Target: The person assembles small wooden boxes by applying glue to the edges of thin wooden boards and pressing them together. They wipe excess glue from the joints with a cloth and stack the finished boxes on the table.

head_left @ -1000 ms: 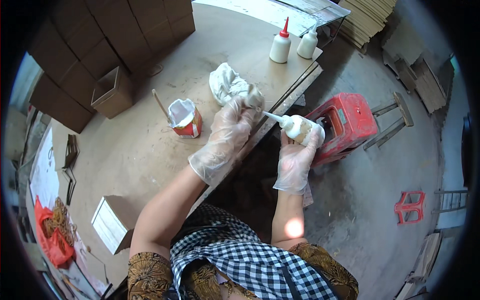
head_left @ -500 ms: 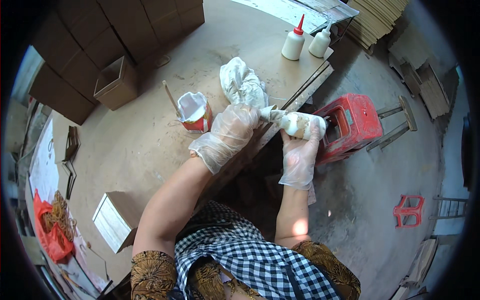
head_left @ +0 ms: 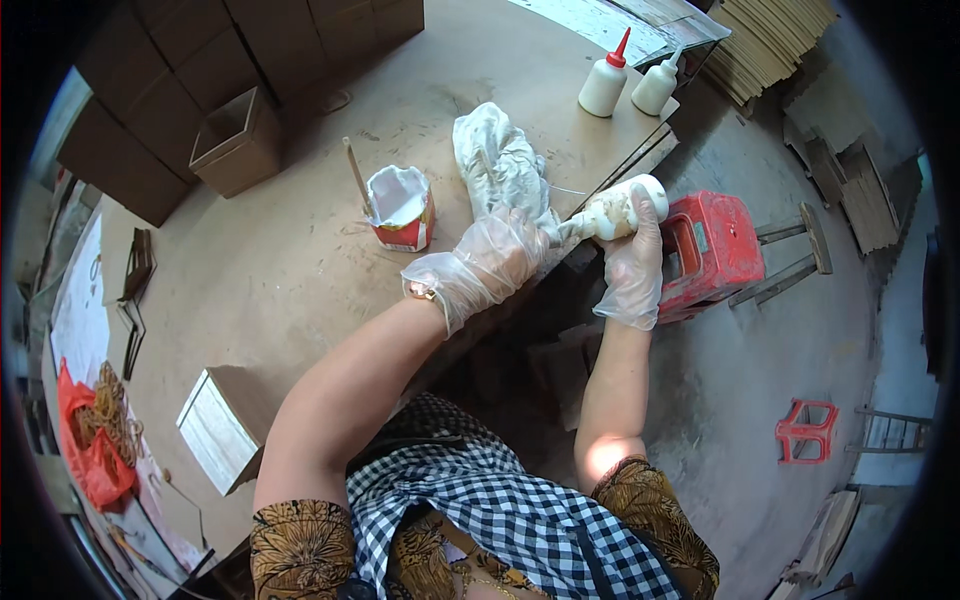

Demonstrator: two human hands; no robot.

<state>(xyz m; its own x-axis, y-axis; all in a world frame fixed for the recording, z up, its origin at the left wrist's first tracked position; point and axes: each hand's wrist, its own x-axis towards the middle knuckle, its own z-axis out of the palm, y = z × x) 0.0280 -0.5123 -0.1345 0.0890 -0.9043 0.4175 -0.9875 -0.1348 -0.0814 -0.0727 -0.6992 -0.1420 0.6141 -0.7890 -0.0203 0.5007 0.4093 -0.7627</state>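
My right hand (head_left: 633,272), in a clear plastic glove, grips a white squeeze bottle (head_left: 648,192) with brown smears, tilted with its narrow end toward my left. My left hand (head_left: 508,250), gloved too, is closed on a crumpled whitish cloth (head_left: 492,150) at the bottle's narrow end. Most of that cloth lies on the table beyond my left hand; its fingers partly hide the bottle's tip. Left of the cloth stands a red tub (head_left: 404,232) with a white, ragged-edged inside and a wooden stick (head_left: 356,178) leaning at it.
Two white bottles, one with a red nozzle (head_left: 605,85), one with a pale nozzle (head_left: 655,88), stand near the table's far right edge. Brown boxes (head_left: 120,150) line the far left. A red plastic stool (head_left: 735,245) stands beyond my right hand, off the table (head_left: 300,300).
My right hand has lifted the bottle up and to the right, tilting its wide end higher. My left hand has shifted slightly right, still on the cloth.
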